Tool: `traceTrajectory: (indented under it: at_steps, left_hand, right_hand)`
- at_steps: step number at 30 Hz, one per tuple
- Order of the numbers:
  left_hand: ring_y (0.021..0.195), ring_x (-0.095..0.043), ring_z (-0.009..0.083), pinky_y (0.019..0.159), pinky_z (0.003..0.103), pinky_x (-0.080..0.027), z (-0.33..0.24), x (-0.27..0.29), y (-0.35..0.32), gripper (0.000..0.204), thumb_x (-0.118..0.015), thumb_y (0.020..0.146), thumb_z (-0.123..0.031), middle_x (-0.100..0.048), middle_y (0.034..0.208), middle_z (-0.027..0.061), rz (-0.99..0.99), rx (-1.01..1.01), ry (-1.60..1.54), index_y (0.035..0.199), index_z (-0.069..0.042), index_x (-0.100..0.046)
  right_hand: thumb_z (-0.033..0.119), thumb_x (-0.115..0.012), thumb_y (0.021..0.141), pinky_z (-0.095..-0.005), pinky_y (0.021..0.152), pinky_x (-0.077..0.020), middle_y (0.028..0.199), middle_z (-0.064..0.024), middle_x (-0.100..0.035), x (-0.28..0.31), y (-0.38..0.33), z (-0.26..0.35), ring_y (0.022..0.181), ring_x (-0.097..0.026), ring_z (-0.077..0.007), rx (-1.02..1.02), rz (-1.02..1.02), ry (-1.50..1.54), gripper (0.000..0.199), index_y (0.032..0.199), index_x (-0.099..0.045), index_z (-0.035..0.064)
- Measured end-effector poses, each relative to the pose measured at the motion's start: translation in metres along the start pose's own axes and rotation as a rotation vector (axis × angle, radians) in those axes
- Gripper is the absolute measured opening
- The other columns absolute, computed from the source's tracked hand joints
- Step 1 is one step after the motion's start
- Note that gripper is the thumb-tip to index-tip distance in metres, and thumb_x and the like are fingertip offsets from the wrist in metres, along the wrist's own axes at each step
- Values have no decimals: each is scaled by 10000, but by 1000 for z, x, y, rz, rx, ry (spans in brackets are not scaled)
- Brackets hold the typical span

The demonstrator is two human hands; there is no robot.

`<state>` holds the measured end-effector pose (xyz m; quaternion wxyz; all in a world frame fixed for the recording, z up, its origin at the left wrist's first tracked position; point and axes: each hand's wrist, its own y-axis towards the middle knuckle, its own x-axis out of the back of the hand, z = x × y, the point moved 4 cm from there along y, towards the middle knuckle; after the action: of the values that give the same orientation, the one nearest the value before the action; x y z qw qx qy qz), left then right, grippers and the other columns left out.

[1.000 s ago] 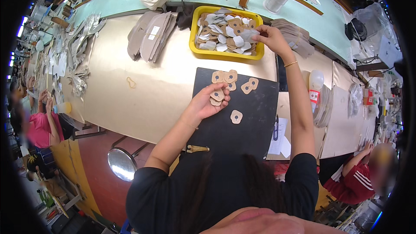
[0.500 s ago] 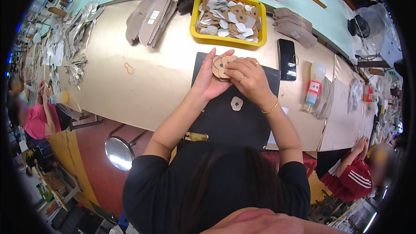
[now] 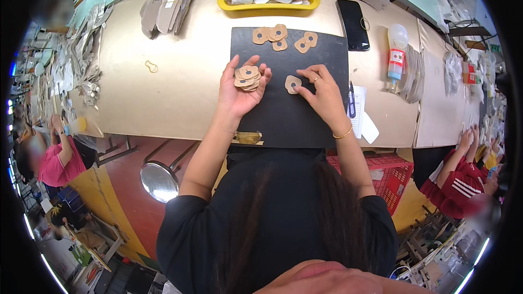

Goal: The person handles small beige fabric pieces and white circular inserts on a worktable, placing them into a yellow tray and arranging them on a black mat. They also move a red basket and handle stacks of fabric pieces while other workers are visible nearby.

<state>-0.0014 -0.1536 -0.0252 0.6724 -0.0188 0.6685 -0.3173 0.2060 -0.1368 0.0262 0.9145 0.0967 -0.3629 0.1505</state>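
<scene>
My left hand [image 3: 242, 92], palm up with curled fingers, cradles a small stack of tan rounded cut pieces [image 3: 248, 78], each top face marked with a dark spot. To its right, my right hand [image 3: 321, 91] has its thumb and index finger on the edges of a single tan piece [image 3: 293, 83] at the black mat [image 3: 289, 120]. On the mat's far part lie two loose groups of similar pieces, an overlapping cluster [image 3: 271, 36] and a pair [image 3: 306, 42].
Beyond the mat stands a yellow tray [image 3: 267, 6] full of tan and white pieces. A phone [image 3: 353, 24], a bottle [image 3: 396, 51] and a blue pen-like tool [image 3: 352, 100] lie to the right. Stacked grey-brown sheets [image 3: 170, 5] are at far left. Other people sit at both sides.
My hands have parted; the right one has left the stack for the single piece on the mat. Loose pieces now show at the mat's far part. The whole view has shifted.
</scene>
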Motion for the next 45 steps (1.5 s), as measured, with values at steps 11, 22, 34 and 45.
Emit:
traceTrajectory:
  at_steps: [11,22,34,45]
  left_hand:
    - [804,-668,222,605,300,-615,16,27,-26,304,-563,994,-394,-635,890,77,-62,-60,317,965,-95,-609]
    - [866,-684,225,735,355,-616,56,8,-21,515,-448,1009,-516,-662,993,126,33,140,381,1069,-29,-604]
    - [850,-588,196,699,311,-553,86,2,-3,221,-566,1002,-298,-526,914,57,41,217,277,925,-92,-556]
    - [721,-501,186,413,203,-429,74,35,50,259,-579,993,-315,-501,994,116,439,385,564,961,-58,-592]
  right_hand:
    - [103,-755,805,-303,688,-504,905,-69,-654,-26,0,3,740,-628,-194,-122,40,6,248,1019,-651,33]
    - [111,-771,771,-297,713,-537,920,-85,-638,-5,-24,61,724,-639,-182,-98,136,406,321,1068,-674,42]
    - [175,-767,809,-316,589,-466,827,-48,-633,143,-42,165,683,-602,-177,898,-254,146,149,864,-693,57]
    - [67,-734,715,-291,398,-238,637,-19,-424,210,-83,204,484,-398,-149,949,-767,-120,236,618,-522,31]
